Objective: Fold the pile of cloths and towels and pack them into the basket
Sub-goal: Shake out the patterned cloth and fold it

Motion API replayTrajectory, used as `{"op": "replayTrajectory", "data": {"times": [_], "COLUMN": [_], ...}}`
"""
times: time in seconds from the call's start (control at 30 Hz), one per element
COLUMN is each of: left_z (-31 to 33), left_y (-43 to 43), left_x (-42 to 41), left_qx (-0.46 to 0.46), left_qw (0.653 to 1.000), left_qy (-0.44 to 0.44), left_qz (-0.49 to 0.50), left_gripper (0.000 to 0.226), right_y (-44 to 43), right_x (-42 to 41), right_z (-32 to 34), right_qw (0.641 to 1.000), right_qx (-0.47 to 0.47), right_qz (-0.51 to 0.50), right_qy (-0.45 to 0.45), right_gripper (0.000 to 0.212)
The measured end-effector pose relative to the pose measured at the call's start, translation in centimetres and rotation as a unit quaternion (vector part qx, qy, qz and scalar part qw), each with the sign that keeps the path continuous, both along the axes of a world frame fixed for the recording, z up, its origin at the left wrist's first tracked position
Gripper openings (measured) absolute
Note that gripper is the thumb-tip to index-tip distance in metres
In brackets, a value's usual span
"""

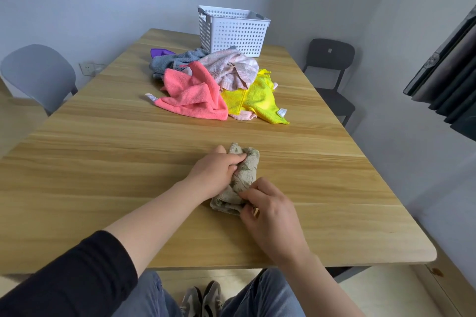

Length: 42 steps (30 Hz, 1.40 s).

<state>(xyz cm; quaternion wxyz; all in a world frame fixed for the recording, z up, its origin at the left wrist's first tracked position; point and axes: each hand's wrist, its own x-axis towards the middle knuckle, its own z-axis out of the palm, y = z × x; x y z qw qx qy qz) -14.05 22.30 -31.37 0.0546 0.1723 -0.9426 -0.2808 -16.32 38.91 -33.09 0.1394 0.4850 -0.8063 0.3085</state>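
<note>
A small beige cloth with a green leaf pattern [243, 175] lies bunched on the wooden table [103, 162] near its front edge. My left hand [213, 170] grips the cloth's far end. My right hand [268, 210] pinches its near end. Further back sits the pile: a pink cloth [193, 92], a yellow cloth [255, 100], a pale pink striped towel [231, 67], a grey-blue towel [175, 59] and a purple piece [159, 52]. Behind the pile stands a white perforated basket [231, 31], upright; its inside is hidden from here.
A grey chair [38, 72] stands at the table's left side and a black chair [332, 69] at its right. Dark curtains [448, 80] hang at the far right. My knees and shoes [203, 301] show below the front edge.
</note>
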Motion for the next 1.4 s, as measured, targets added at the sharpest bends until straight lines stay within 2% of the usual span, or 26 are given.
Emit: {"op": "replayTrajectory", "data": {"times": [0.1, 0.23, 0.27, 0.33, 0.47, 0.53, 0.73, 0.83, 1.17, 1.4], "left_z": [0.2, 0.6, 0.8, 1.3, 2.5, 2.5, -0.7, -1.1, -0.3, -0.4], "left_y": [0.4, 0.3, 0.3, 0.5, 2.2, 3.6, 4.5, 4.6, 3.7, -4.6], "left_x": [-0.2, 0.3, 0.5, 1.0, 2.1, 2.3, 1.3, 1.1, 1.3, 6.4], "left_qx": [-0.078, -0.097, -0.098, -0.102, -0.117, -0.116, -0.17, -0.183, -0.154, -0.155], "left_qw": [0.996, 0.994, 0.994, 0.994, 0.992, 0.991, 0.979, 0.97, 0.978, 0.976], "left_qy": [-0.031, -0.055, -0.054, -0.037, 0.051, 0.061, -0.09, -0.131, -0.131, -0.148], "left_qz": [-0.002, -0.011, -0.014, -0.022, -0.007, -0.028, -0.072, -0.089, -0.054, 0.04], "left_gripper": [0.043, 0.052, 0.053, 0.055, 0.051, 0.049, 0.066, 0.07, 0.061, 0.06], "right_y": [0.7, 1.0, 0.8, 0.2, 0.1, 0.6, 2.0, 2.7, 3.1, 0.0], "right_x": [-0.4, -1.8, -2.3, -3.1, -4.1, -4.6, -5.5, -5.7, -5.9, -4.7], "right_z": [0.2, 1.2, 1.4, 1.6, 1.2, 0.8, 0.1, -0.3, 0.5, 0.4], "right_qw": [1.0, 0.994, 0.991, 0.99, 0.984, 0.98, 0.972, 0.969, 0.967, 0.973], "right_qx": [0.015, -0.02, -0.035, -0.041, -0.043, -0.044, -0.039, -0.042, -0.044, -0.008], "right_qz": [0.006, -0.036, -0.052, -0.066, -0.1, -0.127, -0.163, -0.166, -0.145, -0.111], "right_qy": [-0.023, -0.106, -0.114, -0.121, -0.143, -0.145, -0.166, -0.176, -0.203, -0.204], "right_gripper": [0.014, 0.025, 0.023, 0.013, 0.016, 0.018, 0.023, 0.022, 0.023, 0.021]}}
